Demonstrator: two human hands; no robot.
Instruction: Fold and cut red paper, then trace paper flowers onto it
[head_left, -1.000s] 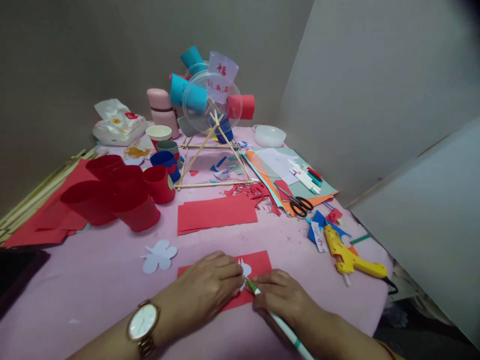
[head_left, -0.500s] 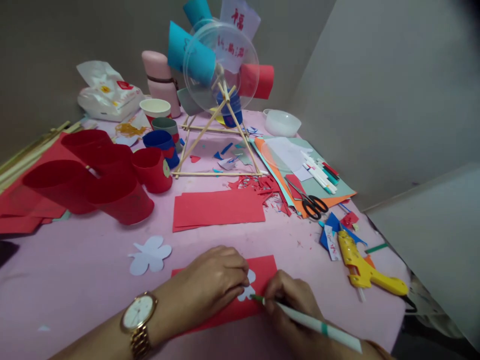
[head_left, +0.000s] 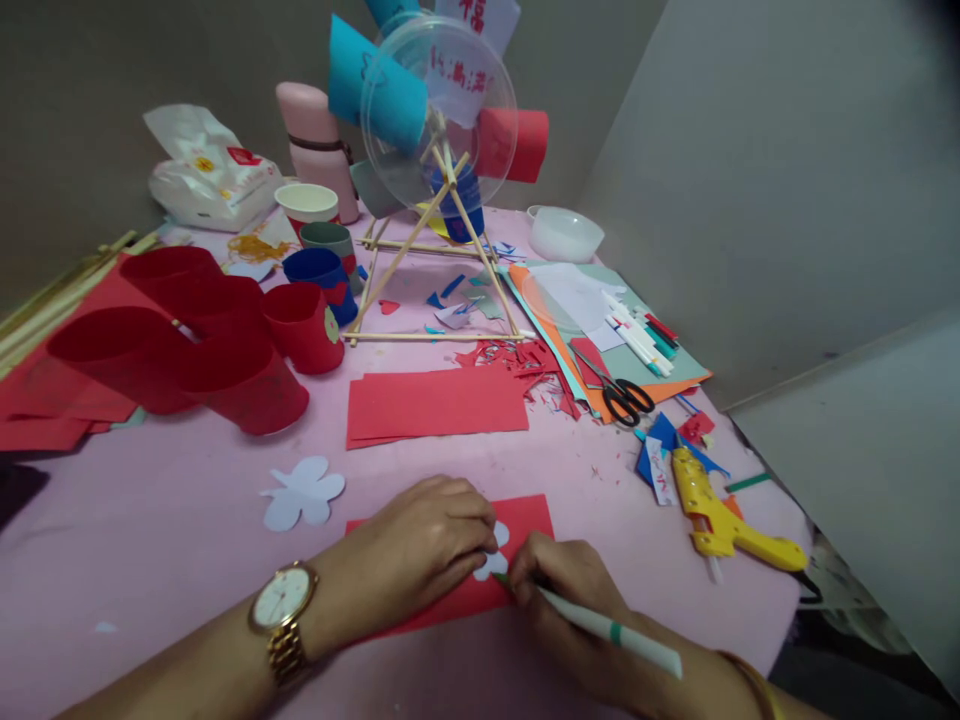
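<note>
A small white paper flower (head_left: 492,562) lies on a red paper strip (head_left: 531,516) in front of me. The fingers of my left hand (head_left: 431,540) are bent together and hold the flower down, covering its left part. My right hand (head_left: 566,605) is closed around a white marker (head_left: 611,630) with a green band. Its green tip touches the flower's lower right edge. Left of my left hand, a larger white paper flower (head_left: 304,494) rests on the pink tablecloth. Further back are stacked red paper strips (head_left: 439,405).
Several red paper cups (head_left: 247,385) stand at the left. Behind is a stick frame (head_left: 435,337) carrying a wheel with coloured cups. At the right are scissors (head_left: 624,398), markers (head_left: 641,335) and a yellow glue gun (head_left: 712,515). Red scraps (head_left: 551,370) lie mid-table.
The marker tip has moved slightly left along the flower's lower edge, with my right hand following. My left hand stays on the flower. The whole view has shifted slightly.
</note>
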